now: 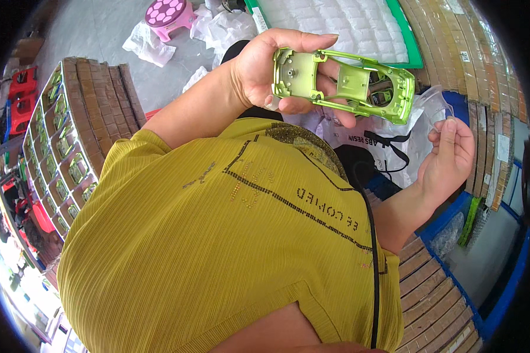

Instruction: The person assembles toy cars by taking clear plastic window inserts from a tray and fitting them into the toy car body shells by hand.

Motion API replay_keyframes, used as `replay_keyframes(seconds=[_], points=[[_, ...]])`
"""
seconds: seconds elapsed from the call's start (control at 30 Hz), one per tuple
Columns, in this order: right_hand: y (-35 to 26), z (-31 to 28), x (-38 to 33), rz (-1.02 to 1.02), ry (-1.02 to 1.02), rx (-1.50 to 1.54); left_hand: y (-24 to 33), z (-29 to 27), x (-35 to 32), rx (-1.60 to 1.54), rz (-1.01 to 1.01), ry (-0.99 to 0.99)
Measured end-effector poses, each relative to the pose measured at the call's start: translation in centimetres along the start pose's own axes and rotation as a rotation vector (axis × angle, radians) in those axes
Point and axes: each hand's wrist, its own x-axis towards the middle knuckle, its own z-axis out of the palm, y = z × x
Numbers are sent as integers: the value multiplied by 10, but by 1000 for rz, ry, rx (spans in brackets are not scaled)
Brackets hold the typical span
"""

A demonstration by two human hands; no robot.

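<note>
1 green car shell (353,82) across the left grip (264,70), clamped around its left end

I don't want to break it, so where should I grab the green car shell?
Probably the car shell's broad curved right end, coming from the picture's right: that end sticks out free, while the left hand holds the other, and the side rails look thin.

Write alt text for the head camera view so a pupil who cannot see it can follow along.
A left hand holds a bright green toy car body shell with its hollow inside showing. The right hand is raised nearby, thumb against curled fingers. Below them is the wearer's mustard shirt; a pink stool stands beyond.
</note>
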Motion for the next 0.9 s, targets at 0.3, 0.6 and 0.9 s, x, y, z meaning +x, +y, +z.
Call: replay_keyframes(seconds=[0.3,0.6,0.9], points=[[3,-1,1,2,7,-13,-1,-4,2,-33,34,-34],[4,2,0,7,11,-29,0,-8,3,-50,30,-62],[5,3,2,18,4,-40,5,-10,2,-99,16,-110]])
